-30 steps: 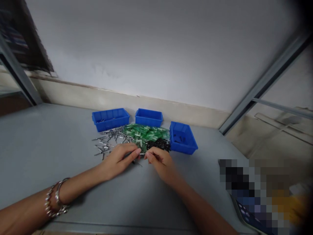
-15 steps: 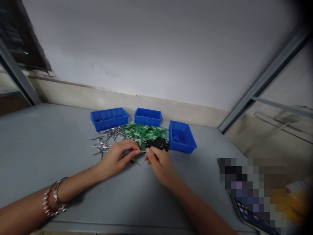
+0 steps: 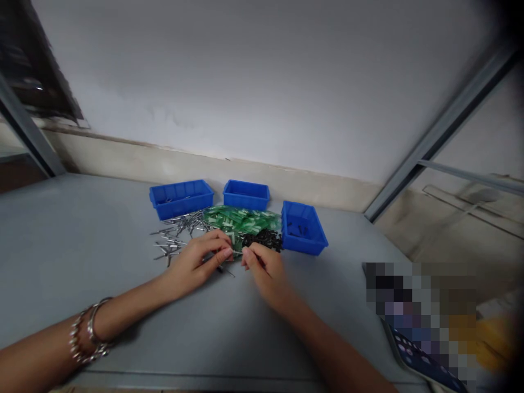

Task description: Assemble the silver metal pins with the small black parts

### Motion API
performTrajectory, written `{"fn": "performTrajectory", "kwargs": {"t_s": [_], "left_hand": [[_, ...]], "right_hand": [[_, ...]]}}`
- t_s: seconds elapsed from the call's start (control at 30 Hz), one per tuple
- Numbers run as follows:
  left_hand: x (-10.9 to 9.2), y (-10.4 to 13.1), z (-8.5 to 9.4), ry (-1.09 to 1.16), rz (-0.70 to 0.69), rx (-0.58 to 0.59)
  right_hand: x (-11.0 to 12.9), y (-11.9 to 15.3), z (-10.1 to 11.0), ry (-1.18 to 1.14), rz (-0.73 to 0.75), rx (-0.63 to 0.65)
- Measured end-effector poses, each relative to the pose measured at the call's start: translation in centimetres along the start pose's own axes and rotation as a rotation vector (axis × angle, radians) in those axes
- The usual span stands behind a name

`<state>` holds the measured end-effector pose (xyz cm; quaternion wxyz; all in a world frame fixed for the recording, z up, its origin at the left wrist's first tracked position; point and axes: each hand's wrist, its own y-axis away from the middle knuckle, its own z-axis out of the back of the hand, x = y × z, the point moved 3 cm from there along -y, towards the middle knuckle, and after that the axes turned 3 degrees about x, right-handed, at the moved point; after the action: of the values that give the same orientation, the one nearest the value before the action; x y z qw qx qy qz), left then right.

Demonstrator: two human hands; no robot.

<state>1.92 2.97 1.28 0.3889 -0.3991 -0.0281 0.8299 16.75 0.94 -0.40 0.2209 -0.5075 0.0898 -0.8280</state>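
Left hand [image 3: 196, 263] and right hand [image 3: 268, 268] closed, pinching thin piece [image 3: 238, 252] between fingertips. Looks like fine two-handed fiddling; next move wants steady alignment. Black parts [image 3: 268, 238] just beyond right hand.

The surface [image 3: 123, 229] lay open left of the metal pieces [image 3: 167, 243] and along its near edge between the forearms. Straight ahead, the green packets [image 3: 241, 218] and black pieces [image 3: 266, 239] blocked low passage, with three blue bins [image 3: 246, 195] behind and beside them. A narrow gap separated the two rear bins; the phone [image 3: 421, 355] obstructed the right edge.
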Motion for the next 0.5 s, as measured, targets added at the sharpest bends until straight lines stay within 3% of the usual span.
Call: {"fn": "performTrajectory", "kwargs": {"t_s": [0.17,0.5], "left_hand": [[0.02,0.04,-0.17,0.038,0.028,0.06],[0.17,-0.1,-0.39,-0.013,-0.021,0.057]], "right_hand": [[-0.05,0.03,-0.04,0.014,-0.017,-0.016],[-0.09,-0.04,-0.02,0.006,0.006,-0.018]]}}
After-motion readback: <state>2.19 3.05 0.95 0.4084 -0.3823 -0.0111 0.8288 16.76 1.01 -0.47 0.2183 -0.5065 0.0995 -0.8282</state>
